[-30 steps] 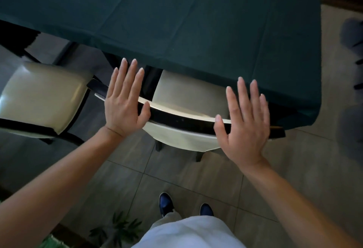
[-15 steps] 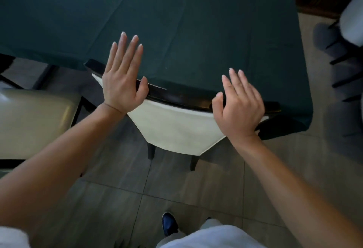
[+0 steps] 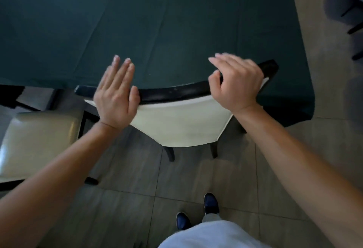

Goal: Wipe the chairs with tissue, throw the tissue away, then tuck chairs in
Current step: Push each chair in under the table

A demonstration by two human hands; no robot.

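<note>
At the left a second cream-seated chair [image 3: 39, 141] stands out from the table [image 3: 157, 21]. Left hand [image 3: 115, 94] flat, fingers straight, on the dark top rail of the tucked chair [image 3: 182, 122]; right hand [image 3: 235, 84] loosely curled over it, gripping nothing. Rigid, probably weighty: push at the rail. Hard tile floor [image 3: 127, 179], legs likely scrape.

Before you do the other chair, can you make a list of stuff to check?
1. Cream chair pushed in, seat under the green tablecloth: ok.
2. Left hand flat on the black top rail: ok.
3. Right hand off the rail: cannot tell, blurred.
4. Second chair on the left tucked in: not ok, seat showing.
5. Hands free of tissue: ok.
6. Shoes clear of the chair legs: ok.
</note>
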